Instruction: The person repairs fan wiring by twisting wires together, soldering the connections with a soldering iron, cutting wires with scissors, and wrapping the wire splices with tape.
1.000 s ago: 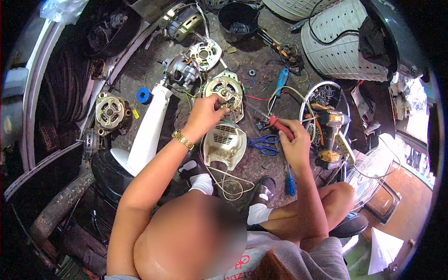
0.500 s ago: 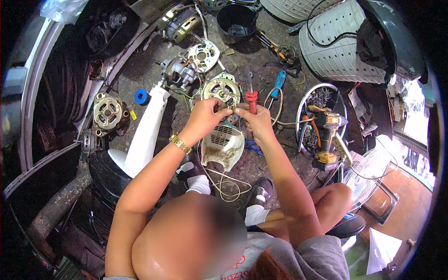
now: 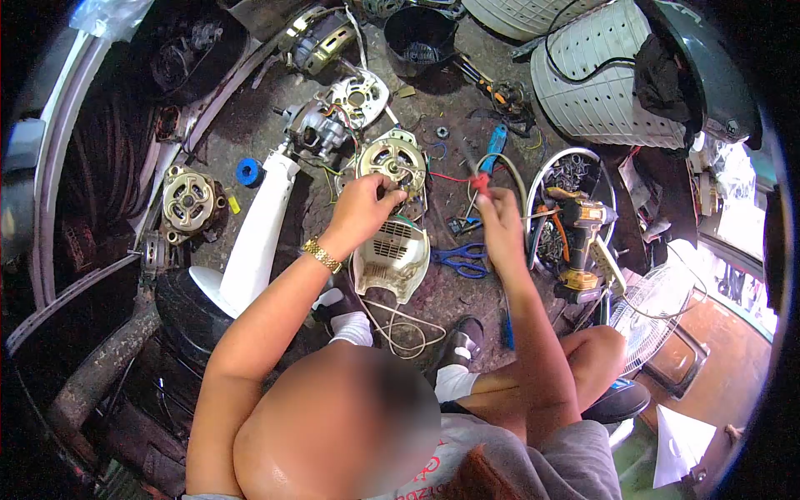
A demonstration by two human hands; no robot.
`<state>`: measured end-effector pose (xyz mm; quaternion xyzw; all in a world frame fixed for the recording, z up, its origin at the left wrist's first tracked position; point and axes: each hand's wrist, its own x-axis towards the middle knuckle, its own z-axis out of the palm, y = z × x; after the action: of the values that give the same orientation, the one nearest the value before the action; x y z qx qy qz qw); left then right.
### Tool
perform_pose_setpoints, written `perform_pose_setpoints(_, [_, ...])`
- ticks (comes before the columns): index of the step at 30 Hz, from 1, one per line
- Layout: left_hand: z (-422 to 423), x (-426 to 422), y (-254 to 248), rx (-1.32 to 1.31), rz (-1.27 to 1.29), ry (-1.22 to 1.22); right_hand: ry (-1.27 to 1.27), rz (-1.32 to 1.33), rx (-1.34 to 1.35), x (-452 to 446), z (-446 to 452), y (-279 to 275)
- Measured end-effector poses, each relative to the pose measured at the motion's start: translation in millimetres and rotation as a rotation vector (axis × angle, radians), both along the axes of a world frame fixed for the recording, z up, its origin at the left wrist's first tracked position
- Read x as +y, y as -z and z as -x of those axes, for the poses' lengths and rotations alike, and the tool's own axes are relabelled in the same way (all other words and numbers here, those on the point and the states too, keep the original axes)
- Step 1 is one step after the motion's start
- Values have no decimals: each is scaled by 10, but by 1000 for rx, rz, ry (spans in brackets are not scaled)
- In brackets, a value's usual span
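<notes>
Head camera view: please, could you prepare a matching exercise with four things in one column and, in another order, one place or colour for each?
1. red-handled tool
2. scissors
3. cordless drill
4. wristband

A. yellow and black
B. gold-coloured
C. in the right hand
D. blue, lying on the floor

Right pairs: 1-C, 2-D, 3-A, 4-B.
</notes>
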<state>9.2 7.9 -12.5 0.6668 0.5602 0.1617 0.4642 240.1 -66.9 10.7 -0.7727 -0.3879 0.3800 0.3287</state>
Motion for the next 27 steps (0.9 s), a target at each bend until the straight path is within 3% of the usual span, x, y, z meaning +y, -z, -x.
perform_pose_setpoints(3, [-14,43,-69,22,83,-14,-118,74,-181,-154,-97,-415])
perform_pose_setpoints(5, [-23,47,-71,1,99,-8,-342,-183,-433,-215,-147,-509])
perform_pose_setpoints(9, [-42,52,-97,25,103,-7,-373,-201,-593,-188,-97,-569])
perform_pose_setpoints(27, [-68,67,-161,67,93,2,-384,-207,-660,-141,-72,-497])
